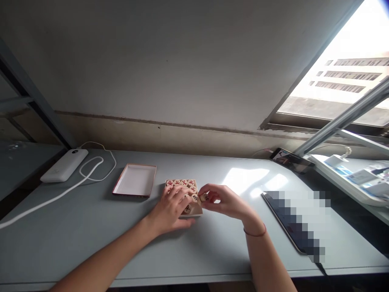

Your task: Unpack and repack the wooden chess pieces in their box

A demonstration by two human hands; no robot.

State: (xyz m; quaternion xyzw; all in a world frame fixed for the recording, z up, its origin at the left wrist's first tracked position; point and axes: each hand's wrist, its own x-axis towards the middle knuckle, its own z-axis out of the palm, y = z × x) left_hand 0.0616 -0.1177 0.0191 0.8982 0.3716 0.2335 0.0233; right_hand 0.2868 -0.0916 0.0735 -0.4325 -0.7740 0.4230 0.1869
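Observation:
A small open box (198, 214) holds round Chinese chess pieces, red-marked ones (184, 182) along the far side and black-marked ones nearer me. My left hand (170, 207) lies over the box's left part with fingers stretched out across the pieces, hiding several. Its thumb rests along the near side, apart from the fingers. At the box's right edge, my right hand (223, 199) pinches one black-marked chess piece (205, 197) between thumb and fingertips. That piece is tilted beside another black-marked piece (195, 198) in the box.
The box lid (135, 181) lies upturned to the left. Further left are a white power bank (65, 165) and its white cable (57, 197). On the right lie a tablet-like device (284, 223), partly pixelated, a propped phone (291, 159) and a white tray (343, 176).

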